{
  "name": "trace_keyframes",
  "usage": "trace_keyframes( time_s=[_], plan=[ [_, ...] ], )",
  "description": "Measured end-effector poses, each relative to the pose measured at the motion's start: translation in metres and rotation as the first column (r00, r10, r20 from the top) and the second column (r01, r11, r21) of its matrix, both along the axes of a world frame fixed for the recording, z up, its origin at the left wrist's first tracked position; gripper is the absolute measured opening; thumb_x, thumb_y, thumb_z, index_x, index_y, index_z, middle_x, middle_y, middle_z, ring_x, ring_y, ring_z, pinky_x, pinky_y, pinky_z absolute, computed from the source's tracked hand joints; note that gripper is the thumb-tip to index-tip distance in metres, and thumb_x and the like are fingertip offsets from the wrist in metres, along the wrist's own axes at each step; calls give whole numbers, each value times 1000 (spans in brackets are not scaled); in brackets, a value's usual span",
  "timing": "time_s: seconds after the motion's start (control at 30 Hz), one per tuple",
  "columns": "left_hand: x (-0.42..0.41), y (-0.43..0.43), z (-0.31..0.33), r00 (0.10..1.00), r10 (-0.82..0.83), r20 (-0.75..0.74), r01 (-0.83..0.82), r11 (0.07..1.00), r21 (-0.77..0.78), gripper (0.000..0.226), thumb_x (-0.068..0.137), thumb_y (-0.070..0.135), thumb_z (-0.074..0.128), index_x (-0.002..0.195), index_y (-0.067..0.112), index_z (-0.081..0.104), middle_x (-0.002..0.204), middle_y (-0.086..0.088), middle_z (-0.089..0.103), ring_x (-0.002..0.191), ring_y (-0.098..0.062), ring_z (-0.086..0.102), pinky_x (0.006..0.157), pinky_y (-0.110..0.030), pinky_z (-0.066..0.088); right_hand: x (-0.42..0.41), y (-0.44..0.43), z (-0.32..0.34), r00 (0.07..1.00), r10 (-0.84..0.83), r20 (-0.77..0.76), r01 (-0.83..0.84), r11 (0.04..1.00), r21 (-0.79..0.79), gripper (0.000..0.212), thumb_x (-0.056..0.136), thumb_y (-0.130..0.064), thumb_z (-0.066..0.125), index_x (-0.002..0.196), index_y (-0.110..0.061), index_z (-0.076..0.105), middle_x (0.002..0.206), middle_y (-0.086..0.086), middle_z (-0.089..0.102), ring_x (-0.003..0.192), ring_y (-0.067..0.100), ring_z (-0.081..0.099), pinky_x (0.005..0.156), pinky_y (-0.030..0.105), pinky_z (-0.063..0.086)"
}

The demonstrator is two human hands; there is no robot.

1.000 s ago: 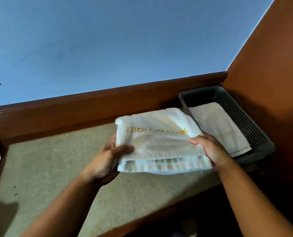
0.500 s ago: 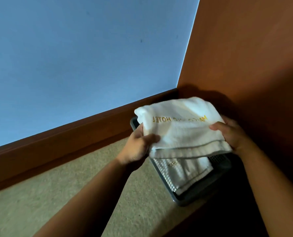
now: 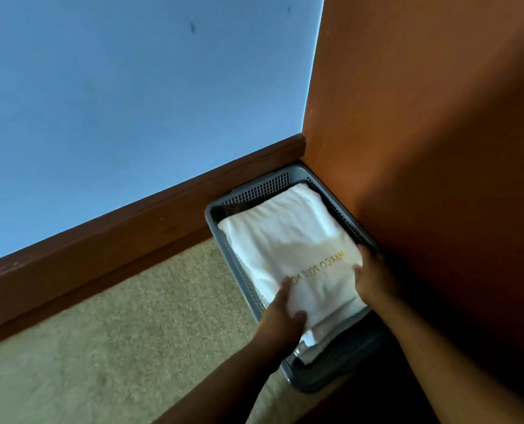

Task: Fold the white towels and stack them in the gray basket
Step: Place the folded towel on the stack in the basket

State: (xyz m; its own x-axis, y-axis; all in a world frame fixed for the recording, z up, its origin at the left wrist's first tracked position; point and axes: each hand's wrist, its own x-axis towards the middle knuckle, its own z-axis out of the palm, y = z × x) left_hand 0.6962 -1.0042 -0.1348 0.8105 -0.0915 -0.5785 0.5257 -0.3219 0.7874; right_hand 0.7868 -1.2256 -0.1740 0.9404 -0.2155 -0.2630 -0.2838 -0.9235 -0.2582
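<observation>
beige speckled counter [image 3: 101,347] meets blue wall [image 3: 117,102] and orange side panel [image 3: 423,117]. we see gray basket [image 3: 254,191] in that corner, gold-lettered folded white towel [image 3: 285,237] lying inside atop second towel [image 3: 311,351]. left hand [image 3: 280,319] and right hand [image 3: 374,280] both grip its near edges.

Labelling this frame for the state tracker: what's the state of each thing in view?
top white towel: folded, lying in the basket on another towel, gold lettering up.
lower white towel: under the top one, only its near edge showing.
gray basket: upright in the corner, holding both towels.
left hand: grips the top towel's near left corner.
right hand: grips the top towel's right edge.
</observation>
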Motion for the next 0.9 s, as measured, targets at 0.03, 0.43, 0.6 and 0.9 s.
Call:
trace_keyframes(
  time_s=[0.03, 0.43, 0.6, 0.9],
  plan=[
    [1, -1, 0, 998, -22, -60, 21, 1000, -12, 77, 94, 14, 62, 156, 42, 26, 150, 0, 48, 110, -23, 66, 85, -33, 60, -1, -2, -1, 1000, 19, 22, -18, 998, -64, 54, 95, -25, 59, 146, -15, 42, 135, 22, 50, 118, 41, 52, 95, 44, 44],
    [28, 0, 9, 799, -583, 145, 405, 701, 586, 35, 99, 37, 55, 132, 29, 62, 130, -5, 63, 120, -23, 59, 99, -32, 48, -40, 25, -1, 976, 182, -118, -210, 926, -313, 73, 75, -42, 69, 142, -25, 46, 134, 13, 45, 117, 34, 51, 97, 44, 43],
    [4, 13, -20, 466, -881, -82, 608, 251, 753, 34, 96, 44, 56, 126, 31, 66, 145, -16, 39, 132, -39, 38, 108, -48, 36, -50, 30, 3, 968, 62, -242, -138, 941, -309, 75, 83, -62, 54, 146, -29, 33, 145, 11, 38, 132, 30, 43, 115, 49, 17],
    [-35, 63, -2, 491, -843, 220, 487, 475, 732, 35, 103, 42, 42, 125, 33, 68, 142, 1, 56, 133, -21, 48, 117, -37, 22, -81, 47, 42, 973, -28, -229, -26, 973, -228, 71, 84, -63, 55, 143, -26, 44, 141, 13, 49, 132, 35, 45, 115, 49, 27]
  ],
)
